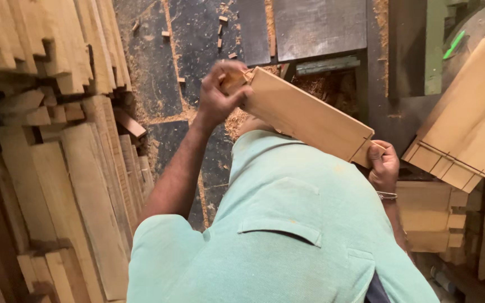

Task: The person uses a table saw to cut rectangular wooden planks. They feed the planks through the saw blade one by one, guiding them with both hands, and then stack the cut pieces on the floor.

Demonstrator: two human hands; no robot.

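Both hands grip 1 flat wooden board (304, 115) at its opposite ends, held up in front of the person's chest over the green shirt (287, 224). At the upper end, the left hand (220, 92) is closed around the corner, thumb and fingers wrapped over the edge. Lower down, the right hand (383, 165) is clamped on the other end, just below a pencil-like line ruled across the board; a thin bracelet sits at that wrist. The board slopes down from left to right, its broad face turned toward the camera, touching nothing but the 2 hands.

To the person's left, stacked planks (57, 140) lean in rows. Below lies a dark floor (197, 33) strewn with sawdust and small offcuts (220, 25). On the right, another marked board (467, 129) rests against more timber.

Judging from the grip, handling the board well means keeping both ends firmly pinched so it cannot twist, holding the marked end clear of the fingers so the ruled line stays readable, and carrying it level past the leaning planks, since a knock there could topple loose pieces.
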